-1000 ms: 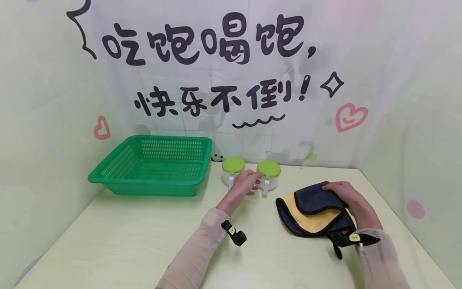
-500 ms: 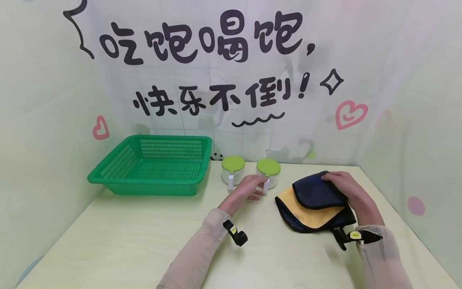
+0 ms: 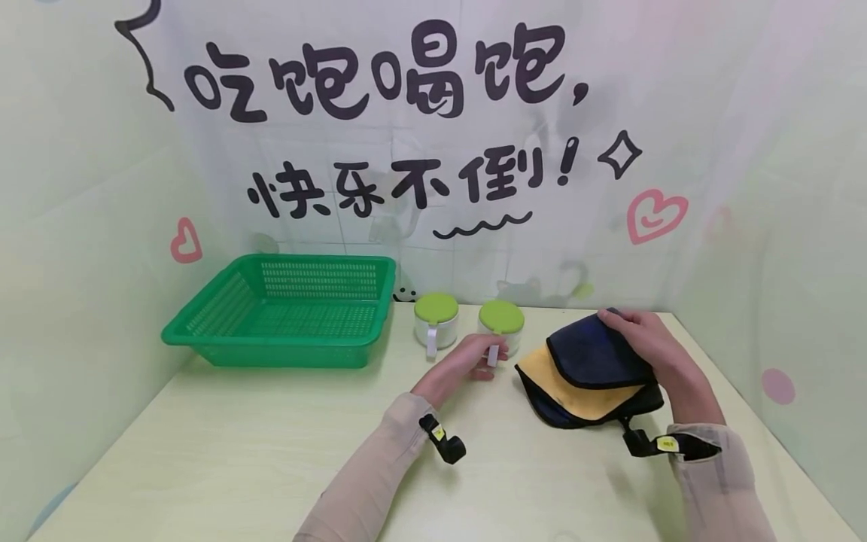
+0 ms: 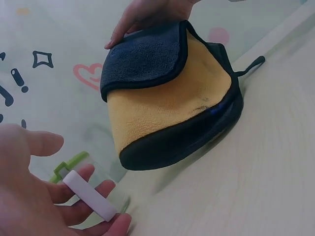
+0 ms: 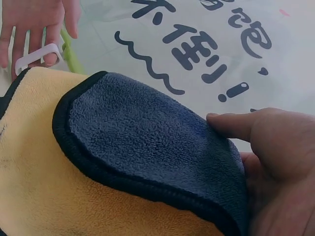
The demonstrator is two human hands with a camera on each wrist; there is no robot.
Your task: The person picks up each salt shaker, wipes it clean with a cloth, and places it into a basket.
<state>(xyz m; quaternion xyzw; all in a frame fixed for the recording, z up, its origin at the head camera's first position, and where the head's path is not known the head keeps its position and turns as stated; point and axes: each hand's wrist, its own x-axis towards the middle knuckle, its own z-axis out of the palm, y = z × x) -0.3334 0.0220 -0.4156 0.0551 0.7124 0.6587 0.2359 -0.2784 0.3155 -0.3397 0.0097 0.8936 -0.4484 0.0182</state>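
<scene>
A folded towel (image 3: 599, 354), dark blue on one face and yellow on the other with black edging, hangs from my right hand (image 3: 643, 342). In the right wrist view the thumb (image 5: 229, 125) presses over the towel's upper edge, other fingers behind it. My left hand (image 3: 467, 359) is at the right-hand of two clear jars with green lids (image 3: 501, 317). Seen from the left wrist, its fingers (image 4: 74, 211) extend behind the white handle (image 4: 91, 195), and the thumb stands apart from it. The other jar (image 3: 436, 320) is upright just to the left.
A green plastic basket (image 3: 284, 352) stands at the back left of the pale wooden table (image 3: 257, 444). Behind is a white printed curtain (image 3: 406, 248) with black writing, and similar sheets close both sides.
My left hand has moved slightly right and down, its fingers coming to the right jar's handle. My right hand has lifted the towel a little.
</scene>
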